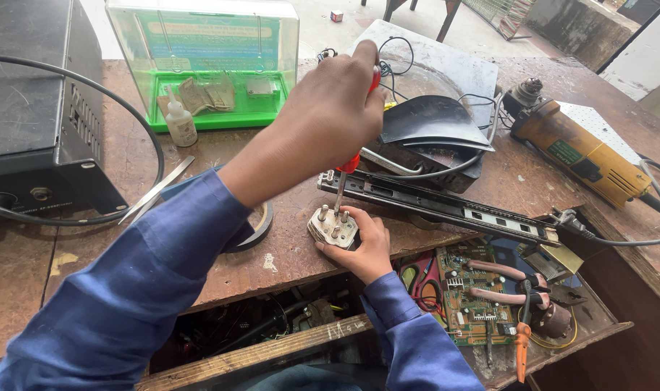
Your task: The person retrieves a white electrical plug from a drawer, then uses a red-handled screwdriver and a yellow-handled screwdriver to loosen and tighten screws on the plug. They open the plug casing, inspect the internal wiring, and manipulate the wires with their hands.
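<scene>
In the head view, the left hand (330,116) is closed in a fist around the red handle of a screwdriver (350,156), holding it nearly upright with the metal shaft pointing down so that its tip meets the face of a three-pin plug (333,226). The plug is pale grey and lies pins-up on the worn wooden workbench (286,253), close to the front edge. The right hand (364,242) comes up from below and clasps the plug from its right side, fingers curled against the body (the thumb side is hidden behind the plug). Both arms wear blue sleeves. Just behind the plug lies a long metal drawer slide (446,206), running aslant to the right, and behind that sits a dark appliance (431,137) with a curved black cover and loose grey wires. To the left of the plug a roll of black tape (261,224) lies partly under the left sleeve, with a flat metal strip (156,190) nearby. At the back stands a clear plastic box with a green base (203,65), a small white glue bottle (179,119) just in front of it. A black metal case (40,108) fills the far left, a black cable looping across it. On the right rests a yellow angle grinder (583,148). Below the bench edge an open drawer holds a green circuit board (474,297) and pliers with pinkish handles (507,282).
</scene>
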The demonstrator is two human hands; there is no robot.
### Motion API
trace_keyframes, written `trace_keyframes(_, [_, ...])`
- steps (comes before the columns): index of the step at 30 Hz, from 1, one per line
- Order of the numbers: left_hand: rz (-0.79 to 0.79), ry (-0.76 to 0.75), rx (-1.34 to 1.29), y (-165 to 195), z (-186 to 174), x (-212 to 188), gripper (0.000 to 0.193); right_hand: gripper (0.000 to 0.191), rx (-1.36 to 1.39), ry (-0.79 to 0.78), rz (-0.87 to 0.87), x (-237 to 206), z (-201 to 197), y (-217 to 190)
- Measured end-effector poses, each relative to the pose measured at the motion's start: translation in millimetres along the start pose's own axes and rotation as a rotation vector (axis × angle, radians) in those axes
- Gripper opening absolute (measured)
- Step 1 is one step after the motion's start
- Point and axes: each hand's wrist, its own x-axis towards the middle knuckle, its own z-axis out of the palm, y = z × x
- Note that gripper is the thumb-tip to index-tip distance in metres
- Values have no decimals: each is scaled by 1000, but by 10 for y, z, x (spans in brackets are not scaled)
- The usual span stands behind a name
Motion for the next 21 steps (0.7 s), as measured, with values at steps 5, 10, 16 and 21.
trace_keyframes(5, [-53, -25, 66, 6, -24, -72, 34, 74, 12, 2, -7, -9, -3, -4])
trace_keyframes(10, [221, 43, -9, -28, -119, -93, 55, 73, 13, -2, -11, 2, -11, -5])
trace_keyframes(16, [59, -179, 52, 103, -155, -72, 53, 75, 49, -4, -11, 10, -23, -15])
trace_keyframes(21, [306, 39, -14, 151, -180, -71, 50, 73, 46, 2, -17, -5, -37, -26])
